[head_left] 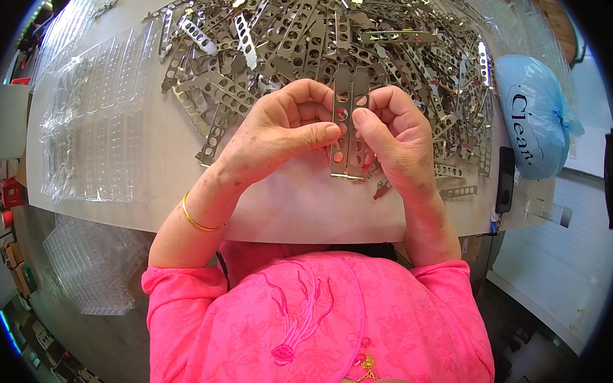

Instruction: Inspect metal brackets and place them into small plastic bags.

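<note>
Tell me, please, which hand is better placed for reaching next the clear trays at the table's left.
Probably the left hand: it is nearer those trays, while the right hand is farther across. Both hold perforated metal.

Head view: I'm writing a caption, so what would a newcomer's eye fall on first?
A bright pink top fills the lower middle. Above it, the left hand and right hand hold perforated metal in front of a heap of metal strips, while a plump blue bag stands out at the right.
</note>
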A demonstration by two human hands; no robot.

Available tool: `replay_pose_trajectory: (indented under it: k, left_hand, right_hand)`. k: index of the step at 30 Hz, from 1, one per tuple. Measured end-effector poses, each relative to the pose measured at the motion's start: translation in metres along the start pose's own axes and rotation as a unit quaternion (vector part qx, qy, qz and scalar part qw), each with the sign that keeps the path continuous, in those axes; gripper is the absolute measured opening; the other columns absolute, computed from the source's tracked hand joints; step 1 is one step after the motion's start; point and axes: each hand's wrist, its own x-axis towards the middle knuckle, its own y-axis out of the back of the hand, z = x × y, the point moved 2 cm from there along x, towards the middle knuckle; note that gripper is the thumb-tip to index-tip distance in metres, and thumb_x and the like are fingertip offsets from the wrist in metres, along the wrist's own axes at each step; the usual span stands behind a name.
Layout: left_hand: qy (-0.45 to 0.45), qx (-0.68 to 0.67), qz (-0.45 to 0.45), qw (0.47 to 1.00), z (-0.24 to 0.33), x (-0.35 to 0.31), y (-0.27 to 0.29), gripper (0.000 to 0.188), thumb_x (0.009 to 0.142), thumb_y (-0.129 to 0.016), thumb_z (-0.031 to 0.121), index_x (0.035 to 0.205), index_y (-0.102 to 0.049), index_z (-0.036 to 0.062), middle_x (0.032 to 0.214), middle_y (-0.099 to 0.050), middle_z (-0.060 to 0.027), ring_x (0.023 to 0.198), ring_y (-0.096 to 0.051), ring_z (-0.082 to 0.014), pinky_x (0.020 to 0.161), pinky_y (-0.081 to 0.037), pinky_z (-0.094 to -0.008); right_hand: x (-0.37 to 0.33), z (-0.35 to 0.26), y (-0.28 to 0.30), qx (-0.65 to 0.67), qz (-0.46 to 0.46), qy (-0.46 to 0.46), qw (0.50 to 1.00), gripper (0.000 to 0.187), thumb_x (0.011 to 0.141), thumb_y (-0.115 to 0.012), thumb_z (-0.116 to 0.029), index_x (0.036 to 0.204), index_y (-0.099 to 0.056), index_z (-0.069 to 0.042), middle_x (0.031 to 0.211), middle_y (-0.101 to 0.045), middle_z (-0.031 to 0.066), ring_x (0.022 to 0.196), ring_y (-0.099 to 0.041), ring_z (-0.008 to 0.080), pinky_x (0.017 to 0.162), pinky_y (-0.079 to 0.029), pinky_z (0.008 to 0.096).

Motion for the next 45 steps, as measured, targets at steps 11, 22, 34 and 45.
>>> replay_pose_trajectory:
  k: [11, 22, 34, 45]
  left_hand:
    - [-0.004, -0.027, 0.03, 0.999, 0.005, -0.002, -0.001, 0.011, 0.096, -0.066, 0.007, 0.098, -0.056, 0.0023, 0.104, -0.07, -0.0176, 0.073, -0.069, -0.0185, 0.068, -0.058, -0.0319]
    - [-0.017, -0.005, 0.057, 0.998, 0.008, -0.002, 0.002, 0.02, 0.09, -0.073, 0.006, 0.098, -0.054, 0.0045, 0.089, -0.067, -0.007, 0.067, -0.063, -0.0094, 0.058, -0.053, -0.0225]
    - [-0.025, 0.096, 0.059, 0.993, 0.008, -0.004, -0.004, 0.017, 0.095, -0.068, 0.006, 0.103, -0.054, 0.0049, 0.091, -0.063, -0.0006, 0.072, -0.059, -0.0051, 0.059, -0.05, -0.0204]
    - [-0.049, 0.113, 0.046, 0.991, 0.007, -0.004, -0.007, 0.012, 0.097, -0.059, 0.002, 0.107, -0.052, 0.0025, 0.089, -0.061, -0.002, 0.073, -0.058, -0.0058, 0.061, -0.05, -0.0216]
  right_hand:
    - [0.001, 0.004, 0.006, 0.001, 0.024, 0.027, 0.999, 0.01, 0.098, -0.06, -0.012, 0.1, -0.056, -0.003, 0.078, -0.064, 0.0016, 0.055, -0.055, 0.0031, 0.045, -0.044, 0.0187]
    - [0.002, 0.004, 0.002, 0.049, 0.021, 0.036, 0.998, 0.015, 0.098, -0.064, -0.017, 0.101, -0.058, -0.004, 0.08, -0.062, 0.001, 0.059, -0.056, 0.0049, 0.05, -0.046, 0.0194]
    - [0.003, 0.011, -0.001, 0.031, -0.023, 0.011, 0.999, 0.017, 0.099, -0.064, -0.019, 0.1, -0.057, -0.003, 0.078, -0.063, 0.0018, 0.057, -0.058, 0.0071, 0.048, -0.048, 0.0215]
    - [0.001, 0.01, -0.004, 0.006, -0.03, 0.027, 0.999, 0.014, 0.1, -0.062, -0.014, 0.101, -0.055, -0.002, 0.079, -0.065, 0.0034, 0.059, -0.059, 0.0062, 0.049, -0.047, 0.0206]
